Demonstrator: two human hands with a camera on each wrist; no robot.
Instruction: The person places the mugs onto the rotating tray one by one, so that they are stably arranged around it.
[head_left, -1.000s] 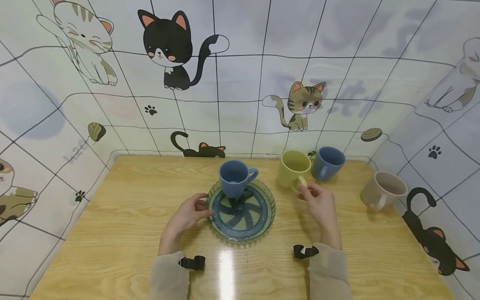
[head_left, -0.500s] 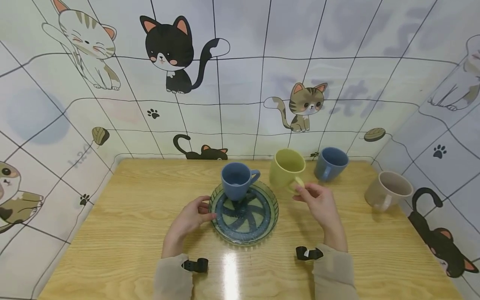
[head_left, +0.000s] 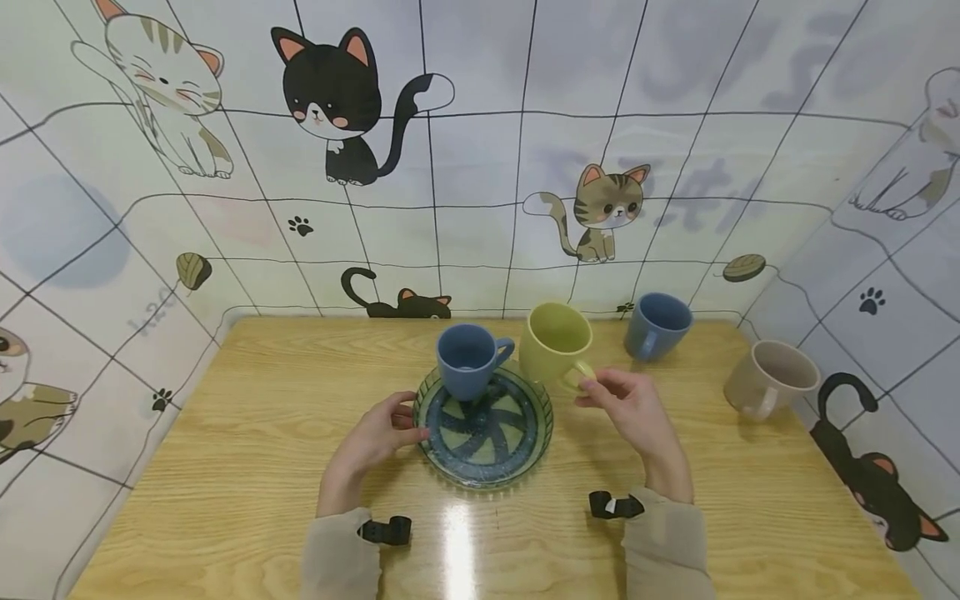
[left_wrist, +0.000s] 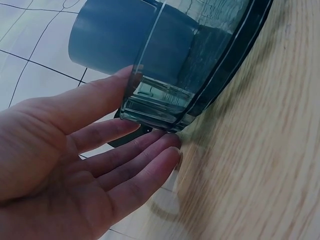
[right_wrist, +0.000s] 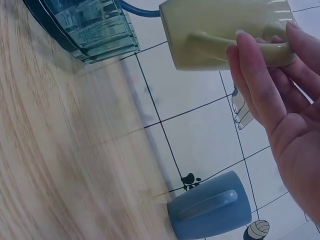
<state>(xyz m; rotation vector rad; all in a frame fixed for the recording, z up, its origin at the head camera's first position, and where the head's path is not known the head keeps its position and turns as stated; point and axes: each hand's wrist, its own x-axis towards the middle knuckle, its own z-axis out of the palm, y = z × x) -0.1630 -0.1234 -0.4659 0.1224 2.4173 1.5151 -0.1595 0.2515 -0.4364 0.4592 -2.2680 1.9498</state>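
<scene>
My left hand [head_left: 375, 433] holds the left rim of a round glass plate [head_left: 483, 473] with a blue-green swirl pattern. Its thumb lies over the rim in the left wrist view, the other fingers along the outer side. A blue mug [head_left: 465, 371] stands upright toward the back of the plate, handle to the right. My right hand [head_left: 633, 412] pinches the handle of a yellow-green mug [head_left: 553, 354] near the plate's right rear edge. In the right wrist view this mug [right_wrist: 210, 30] is raised off the table, its base level with the plate's upper part.
A second blue mug [head_left: 657, 327] stands at the back right of the wooden table [head_left: 255, 450]. Further right is a beige mug [head_left: 771, 380]. Cat-patterned sheeting [head_left: 480, 158] rises behind the table and at both sides.
The yellow-green mug has moved left in my right hand, away from the second blue mug and up to the plate's edge. My left hand keeps its place at the rim.
</scene>
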